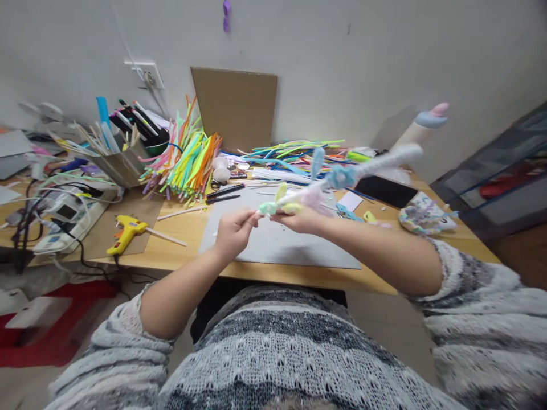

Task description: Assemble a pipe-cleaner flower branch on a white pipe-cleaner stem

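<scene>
Both hands hold a pipe-cleaner piece (pixel 318 188) above the grey mat, slanting up to the right. It has a thick white stem, a blue fuzzy part, pink fluff and yellow-green leaf shapes. My left hand (pixel 236 230) pinches its lower left tip between thumb and fingers. My right hand (pixel 299 220) is closed round it near the yellow leaves, its fingers partly hidden by the piece. Under the hands lies the grey mat (pixel 265 250), with a shadow on it.
A yellow glue gun (pixel 128 232) and a power strip (pixel 70 228) with cables lie left. Pipe-cleaner bundles (pixel 188 162) and a cardboard sheet (pixel 237 108) stand behind. Right are a black phone (pixel 387 191), a fuzzy pouch (pixel 427 216) and a white bottle-like object (pixel 421 128).
</scene>
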Motion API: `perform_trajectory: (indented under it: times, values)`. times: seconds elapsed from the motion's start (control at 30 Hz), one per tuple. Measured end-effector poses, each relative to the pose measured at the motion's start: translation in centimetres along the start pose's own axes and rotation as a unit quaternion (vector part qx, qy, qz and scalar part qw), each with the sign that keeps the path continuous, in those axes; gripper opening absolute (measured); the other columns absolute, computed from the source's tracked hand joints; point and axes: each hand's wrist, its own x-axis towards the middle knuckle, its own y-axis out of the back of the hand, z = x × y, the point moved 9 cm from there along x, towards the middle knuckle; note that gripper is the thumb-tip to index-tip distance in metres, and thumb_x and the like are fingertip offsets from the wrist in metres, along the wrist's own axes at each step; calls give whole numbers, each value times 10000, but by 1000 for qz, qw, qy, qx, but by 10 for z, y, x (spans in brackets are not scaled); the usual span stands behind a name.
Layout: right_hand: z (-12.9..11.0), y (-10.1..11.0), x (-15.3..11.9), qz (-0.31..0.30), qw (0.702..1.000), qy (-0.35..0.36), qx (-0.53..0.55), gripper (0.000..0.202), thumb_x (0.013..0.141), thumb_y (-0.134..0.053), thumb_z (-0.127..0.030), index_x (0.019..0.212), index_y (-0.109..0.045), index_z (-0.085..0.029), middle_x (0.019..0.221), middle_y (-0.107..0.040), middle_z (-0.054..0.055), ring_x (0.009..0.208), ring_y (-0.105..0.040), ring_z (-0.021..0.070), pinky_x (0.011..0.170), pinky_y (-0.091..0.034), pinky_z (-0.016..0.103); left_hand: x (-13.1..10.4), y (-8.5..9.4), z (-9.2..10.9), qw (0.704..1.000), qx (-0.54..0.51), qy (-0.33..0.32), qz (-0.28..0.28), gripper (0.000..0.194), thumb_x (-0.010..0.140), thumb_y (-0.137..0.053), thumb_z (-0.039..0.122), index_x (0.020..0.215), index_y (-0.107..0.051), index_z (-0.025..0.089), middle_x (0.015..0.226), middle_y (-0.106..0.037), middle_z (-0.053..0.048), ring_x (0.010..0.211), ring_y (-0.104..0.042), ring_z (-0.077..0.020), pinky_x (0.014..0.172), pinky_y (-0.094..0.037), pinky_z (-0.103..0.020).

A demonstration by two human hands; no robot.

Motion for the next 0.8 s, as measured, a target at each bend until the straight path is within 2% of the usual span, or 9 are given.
perform_trajectory:
  times: [0.1, 0.2, 0.33, 0.47, 0.57, 0.63, 0.7, 0.8]
  values:
    - [-2, -11, -4, 29, 998, 26, -58, 271, 827, -434, -302, 646, -579, -161, 583, -506, -19, 568, -401, 87, 565, -266, 219, 1, -2, -24, 991, -51, 116, 38, 292, 813, -471, 394, 750, -637, 162, 622, -569, 0, 562, -466, -105, 552, -356, -224]
    - [1, -17, -7, 41, 996, 10, -84, 257, 847, -412, -306, 727, -601, -180, 648, -573, -7, 607, -464, 92, 581, -274, 214, 1, -9, -41, 979, -87, 180, 37, 313, 789, -490, 424, 760, -634, 148, 615, -558, 4, 526, -425, -93, 517, -329, -218]
    - [5, -15, -10, 51, 992, -12, -112, 238, 846, -406, -276, 774, -614, -184, 698, -618, 12, 648, -511, 102, 589, -276, 214, 4, -14, -49, 976, -104, 188, 20, 298, 777, -502, 404, 771, -640, 140, 625, -582, -5, 501, -418, -87, 502, -322, -217]
    - [-11, -18, -15, 41, 978, 9, -206, 230, 840, -382, -226, 795, -602, -172, 707, -624, 37, 626, -487, 116, 567, -254, 232, 9, -9, -48, 985, -39, 169, 18, 281, 781, -498, 382, 720, -634, 143, 599, -577, -4, 501, -427, -96, 501, -315, -223]
    - [-36, -23, -22, 33, 944, 54, -324, 223, 804, -367, -140, 859, -583, -143, 727, -617, 75, 612, -460, 134, 555, -232, 259, 12, -7, -38, 991, 62, 122, 11, 256, 802, -476, 336, 718, -633, 152, 597, -585, -13, 531, -466, -116, 530, -334, -239]
    - [-55, -24, -25, 25, 925, 92, -368, 243, 796, -346, -109, 880, -574, -123, 735, -609, 92, 610, -453, 141, 554, -226, 271, 12, -10, -24, 989, 136, 49, 2, 224, 814, -457, 280, 775, -639, 157, 684, -627, -42, 629, -525, -145, 599, -372, -259]
    - [-71, -19, -25, 18, 915, 119, -384, 261, 807, -326, -106, 879, -576, -116, 746, -606, 99, 607, -451, 141, 555, -224, 277, 10, -14, -8, 978, 206, -41, -6, 211, 814, -435, 214, 821, -638, 157, 772, -646, -74, 730, -550, -173, 658, -389, -283]
    - [-81, -2, -17, -6, 915, 120, -384, 241, 780, -366, -94, 835, -599, -122, 725, -606, 87, 597, -452, 135, 565, -228, 274, 2, -24, 13, 943, 283, -170, -40, 225, 806, -408, 139, 794, -632, 157, 737, -637, -85, 725, -541, -187, 637, -385, -297]
